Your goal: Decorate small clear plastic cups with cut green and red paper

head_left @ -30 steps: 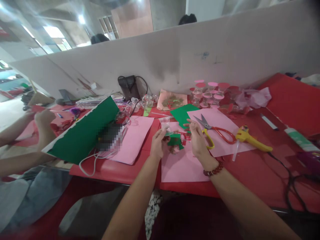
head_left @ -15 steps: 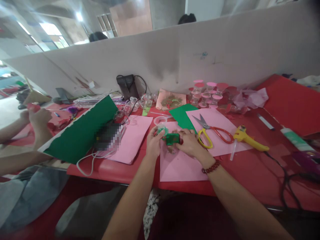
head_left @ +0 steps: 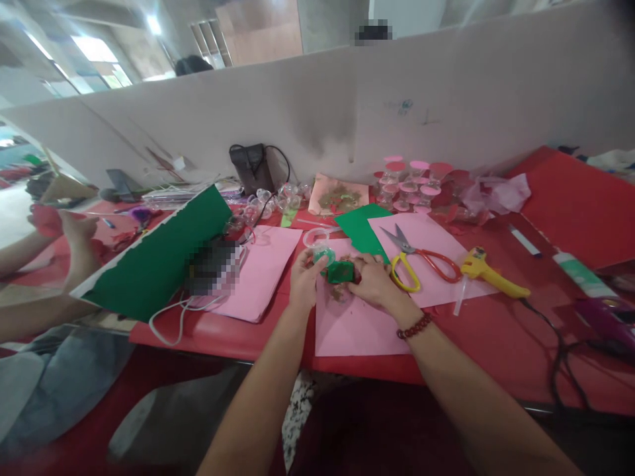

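Note:
My left hand (head_left: 303,279) is closed around a small clear plastic cup (head_left: 322,254) with a green end, held above a pink sheet (head_left: 357,330). Close beside it, the fingers of my right hand (head_left: 373,283) are bent round a small shiny green piece (head_left: 340,272). Its exact kind is unclear, and the fingers partly cover it. The cup and the green piece nearly meet; whether they touch I cannot tell. Scissors (head_left: 411,254) with one yellow and one red handle lie open to the right of my right hand. Crumbs are scattered on the pink sheet.
A yellow glue gun (head_left: 493,274) with a cord lies at the right. Clear cups with pink discs (head_left: 409,185) are stacked behind. A green board (head_left: 163,264) leans at left, near pink sheets (head_left: 268,264) and a white cable. A co-worker's hands (head_left: 64,225) are far left.
The view has shifted slightly. My two hands keep nearly the same hold on the cup and the green piece. The co-worker's hands at left have moved a little further left.

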`<action>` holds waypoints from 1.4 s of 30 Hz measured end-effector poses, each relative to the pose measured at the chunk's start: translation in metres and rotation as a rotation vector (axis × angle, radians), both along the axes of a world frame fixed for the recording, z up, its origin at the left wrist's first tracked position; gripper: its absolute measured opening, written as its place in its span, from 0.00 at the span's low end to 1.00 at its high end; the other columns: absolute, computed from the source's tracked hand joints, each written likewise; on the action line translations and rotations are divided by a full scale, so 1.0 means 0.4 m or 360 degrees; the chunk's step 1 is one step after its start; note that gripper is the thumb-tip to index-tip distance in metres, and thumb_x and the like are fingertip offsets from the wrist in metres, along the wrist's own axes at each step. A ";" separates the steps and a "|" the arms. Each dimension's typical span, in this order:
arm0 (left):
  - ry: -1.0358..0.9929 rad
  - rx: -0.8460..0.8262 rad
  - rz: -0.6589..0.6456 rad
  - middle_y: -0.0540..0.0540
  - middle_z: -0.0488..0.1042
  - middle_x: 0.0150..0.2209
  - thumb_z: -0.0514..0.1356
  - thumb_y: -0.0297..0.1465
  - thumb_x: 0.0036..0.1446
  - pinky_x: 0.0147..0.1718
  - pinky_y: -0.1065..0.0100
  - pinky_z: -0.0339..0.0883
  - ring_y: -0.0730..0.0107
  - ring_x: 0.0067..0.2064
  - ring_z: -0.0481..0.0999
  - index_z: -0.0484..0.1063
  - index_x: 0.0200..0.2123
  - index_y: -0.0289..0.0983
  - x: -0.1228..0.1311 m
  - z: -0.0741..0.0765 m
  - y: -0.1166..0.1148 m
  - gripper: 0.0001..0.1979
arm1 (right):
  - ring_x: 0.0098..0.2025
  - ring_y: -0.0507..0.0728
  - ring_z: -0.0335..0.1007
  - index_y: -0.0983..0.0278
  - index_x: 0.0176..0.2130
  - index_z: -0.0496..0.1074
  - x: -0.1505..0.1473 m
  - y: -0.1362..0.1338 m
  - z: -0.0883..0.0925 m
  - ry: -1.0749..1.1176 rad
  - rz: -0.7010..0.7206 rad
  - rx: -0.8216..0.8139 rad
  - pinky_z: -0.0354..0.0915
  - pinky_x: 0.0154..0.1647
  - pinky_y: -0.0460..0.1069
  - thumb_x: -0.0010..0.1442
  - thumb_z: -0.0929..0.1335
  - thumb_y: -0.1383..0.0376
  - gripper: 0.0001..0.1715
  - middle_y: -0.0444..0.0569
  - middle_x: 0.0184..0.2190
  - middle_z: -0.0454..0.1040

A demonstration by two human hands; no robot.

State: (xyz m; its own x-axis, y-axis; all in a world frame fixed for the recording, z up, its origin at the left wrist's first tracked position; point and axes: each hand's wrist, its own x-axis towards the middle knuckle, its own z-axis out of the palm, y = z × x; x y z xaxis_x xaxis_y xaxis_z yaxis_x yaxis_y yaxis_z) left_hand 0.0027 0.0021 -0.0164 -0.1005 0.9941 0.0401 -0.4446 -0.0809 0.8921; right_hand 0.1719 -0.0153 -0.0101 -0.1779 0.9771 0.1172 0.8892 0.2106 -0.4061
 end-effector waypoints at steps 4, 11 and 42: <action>0.0011 0.0010 0.0028 0.49 0.77 0.35 0.73 0.33 0.40 0.34 0.70 0.66 0.73 0.33 0.76 0.72 0.37 0.37 -0.001 -0.002 0.000 0.20 | 0.53 0.70 0.59 0.55 0.57 0.71 0.001 0.009 -0.006 0.0000 -0.0013 -0.0018 0.59 0.47 0.60 0.50 0.71 0.54 0.35 0.56 0.54 0.68; 0.0034 -0.0029 0.0152 0.49 0.77 0.34 0.74 0.33 0.38 0.35 0.69 0.67 0.73 0.34 0.76 0.73 0.38 0.36 -0.005 0.002 0.004 0.23 | 0.53 0.70 0.59 0.55 0.56 0.72 -0.007 0.018 0.004 0.0069 0.0004 -0.0038 0.57 0.48 0.60 0.48 0.72 0.47 0.37 0.54 0.53 0.68; 0.0173 -0.0077 0.0178 0.49 0.77 0.36 0.71 0.27 0.35 0.39 0.68 0.66 0.71 0.36 0.75 0.73 0.39 0.38 -0.005 0.007 -0.002 0.23 | 0.27 0.56 0.65 0.61 0.61 0.64 0.034 0.028 0.015 0.0759 -0.0360 0.0356 0.61 0.29 0.51 0.55 0.65 0.69 0.33 0.44 0.25 0.69</action>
State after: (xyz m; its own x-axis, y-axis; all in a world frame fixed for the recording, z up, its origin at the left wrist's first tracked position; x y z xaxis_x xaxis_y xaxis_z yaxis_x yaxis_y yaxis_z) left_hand 0.0008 0.0013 -0.0138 -0.2084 0.9780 0.0094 -0.3357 -0.0805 0.9385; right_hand 0.1854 -0.0043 -0.0041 0.1558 0.9268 0.3417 0.6515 0.1636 -0.7408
